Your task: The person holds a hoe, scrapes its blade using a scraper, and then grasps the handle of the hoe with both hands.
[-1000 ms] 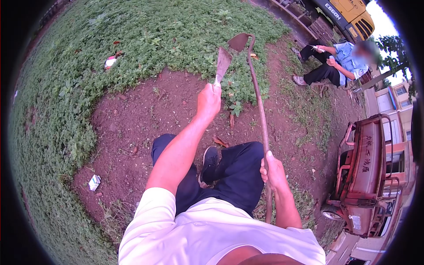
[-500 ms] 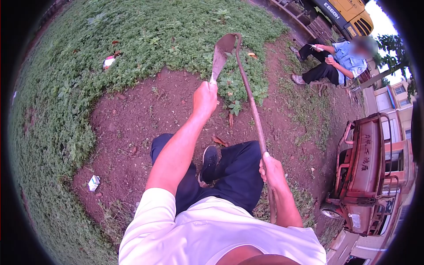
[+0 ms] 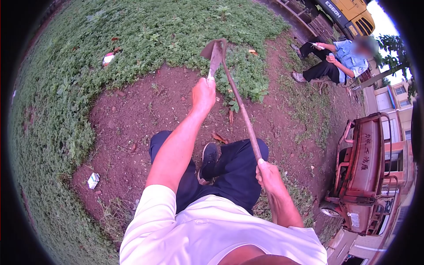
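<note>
The left hand (image 3: 203,95) has its fingers closed round a flat-bladed tool (image 3: 216,61), whose blade points away beyond them and overlaps the hoe head (image 3: 206,51), though contact is hard to tell. From there the long hoe shaft (image 3: 241,106) slants back to the right hand (image 3: 270,176), whose fingers wrap it; the head lies well ahead of these, nearer the left.

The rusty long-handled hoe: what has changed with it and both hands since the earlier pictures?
The rusty metal hoe swung left in view; its head now overlaps the flat grey-brown metal trowel. The left hand, still gripping the trowel, and the right hand, still gripping the hoe, shifted slightly left. The small white carton stayed.
</note>
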Demonstrator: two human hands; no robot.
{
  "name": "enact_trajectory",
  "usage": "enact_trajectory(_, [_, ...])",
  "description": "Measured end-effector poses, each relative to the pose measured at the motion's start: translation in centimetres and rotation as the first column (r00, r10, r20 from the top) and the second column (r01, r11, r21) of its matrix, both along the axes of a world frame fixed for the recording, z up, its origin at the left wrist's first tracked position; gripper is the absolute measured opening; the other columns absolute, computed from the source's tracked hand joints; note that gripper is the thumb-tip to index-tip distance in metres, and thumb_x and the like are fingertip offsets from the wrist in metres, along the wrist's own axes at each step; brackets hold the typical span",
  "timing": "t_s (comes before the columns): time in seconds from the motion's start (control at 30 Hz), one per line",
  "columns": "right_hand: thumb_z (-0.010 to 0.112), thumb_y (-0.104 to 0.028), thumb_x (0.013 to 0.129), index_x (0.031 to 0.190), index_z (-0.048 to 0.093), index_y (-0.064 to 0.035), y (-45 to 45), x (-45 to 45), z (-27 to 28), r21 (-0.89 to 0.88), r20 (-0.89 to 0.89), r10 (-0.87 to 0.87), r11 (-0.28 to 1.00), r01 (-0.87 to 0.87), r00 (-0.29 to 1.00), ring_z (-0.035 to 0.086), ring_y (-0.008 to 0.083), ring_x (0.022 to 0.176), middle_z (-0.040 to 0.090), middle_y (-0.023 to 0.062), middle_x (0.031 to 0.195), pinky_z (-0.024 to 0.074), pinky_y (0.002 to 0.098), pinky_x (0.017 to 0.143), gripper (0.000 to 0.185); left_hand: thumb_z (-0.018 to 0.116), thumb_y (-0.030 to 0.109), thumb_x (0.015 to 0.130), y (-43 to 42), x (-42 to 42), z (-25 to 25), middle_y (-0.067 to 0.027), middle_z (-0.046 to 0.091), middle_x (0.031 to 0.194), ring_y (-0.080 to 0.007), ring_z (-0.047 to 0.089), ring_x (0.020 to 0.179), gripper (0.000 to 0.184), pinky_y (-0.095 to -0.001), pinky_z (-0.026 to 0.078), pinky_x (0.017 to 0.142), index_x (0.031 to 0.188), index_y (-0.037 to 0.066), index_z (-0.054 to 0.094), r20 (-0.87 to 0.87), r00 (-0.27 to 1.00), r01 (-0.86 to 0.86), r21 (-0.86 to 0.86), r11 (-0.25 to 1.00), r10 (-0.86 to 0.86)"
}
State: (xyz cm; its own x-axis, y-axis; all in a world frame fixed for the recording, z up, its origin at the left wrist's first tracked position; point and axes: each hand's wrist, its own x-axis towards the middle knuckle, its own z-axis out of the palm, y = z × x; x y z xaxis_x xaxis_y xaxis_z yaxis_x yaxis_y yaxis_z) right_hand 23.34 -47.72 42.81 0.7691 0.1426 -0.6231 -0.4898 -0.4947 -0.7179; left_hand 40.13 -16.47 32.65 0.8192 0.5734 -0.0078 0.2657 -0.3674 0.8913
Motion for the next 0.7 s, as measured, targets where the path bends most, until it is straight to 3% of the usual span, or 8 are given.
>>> enact_trajectory(0.3, [0.045, -0.060, 0.105, 0.086, 0.056, -0.0068, 1.8, 0.8, -1.2, 0.108, -0.066, -0.058, 0.992, 0.065, 0.996, 0.043, 0.0084, 0.045, 0.048, -0.0018, 0.059, 0.0351, 0.0255, 0.043, 0.058, 0.052, 0.032, 0.105, -1.3, -1.5, 1.4, -0.0214, 0.068, 0.074, -0.0383, 0.070, 0.068, 0.038, -0.0512, 0.052, 0.065, 0.093, -0.003, 0.059, 0.075, 0.997, -0.006, -0.108, 0.994, 0.014])
enact_trajectory(0.63, [0.046, -0.067, 0.102, 0.087, 0.055, -0.0082, 1.8, 2.0, -0.8, 0.138, -0.100, -0.137, 0.979, 0.150, 0.985, 0.043, 0.0079, 0.045, 0.046, -0.0032, 0.059, 0.0352, 0.0252, 0.043, 0.061, 0.050, 0.034, 0.105, 0.1, -1.2, 0.0, -0.0212, 0.068, 0.075, -0.0384, 0.070, 0.071, 0.041, -0.0518, 0.051, 0.066, 0.092, -0.003, 0.060, 0.062, 0.997, -0.036, -0.008, 0.999, 0.036])
enact_trajectory(0.7, [0.046, -0.067, 0.102, 0.087, 0.055, -0.0082, 1.7, 2.0, -1.2, 0.143, -0.108, -0.143, 0.977, 0.158, 0.984, 0.043, 0.0080, 0.045, 0.046, -0.0031, 0.059, 0.0353, 0.0253, 0.043, 0.061, 0.049, 0.034, 0.105, -0.1, -2.0, 1.9, -0.0234, 0.068, 0.078, -0.0411, 0.070, 0.076, 0.041, -0.0526, 0.050, 0.068, 0.092, -0.004, 0.060, 0.036, 0.999, 0.033, -0.146, 0.989, -0.028])
